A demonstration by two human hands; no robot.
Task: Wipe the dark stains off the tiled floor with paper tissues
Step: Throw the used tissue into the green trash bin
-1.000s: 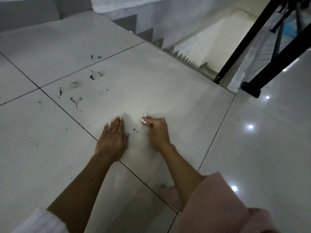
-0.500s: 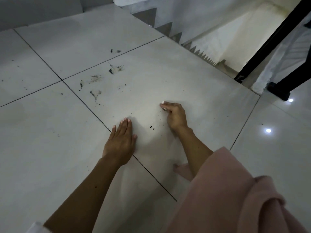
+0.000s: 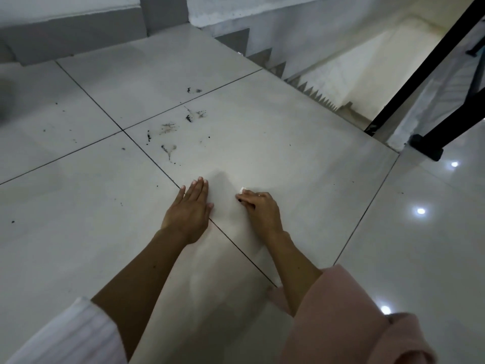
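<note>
Head cam: left hand (image 3: 189, 209) lies flat, fingers straight, palm down on tiled floor (image 3: 301, 158). Right hand (image 3: 259, 210) is curled round a small white tissue (image 3: 241, 190), pressing it to the tile just beside left. Dark stains (image 3: 168, 139) sit further ahead, well apart from both hands.

Your left hand (image 3: 190, 211) rests flat on the tiled floor (image 3: 301, 158), just left of your right hand (image 3: 261, 211); the stains (image 3: 168, 132) lie beyond it.
</note>
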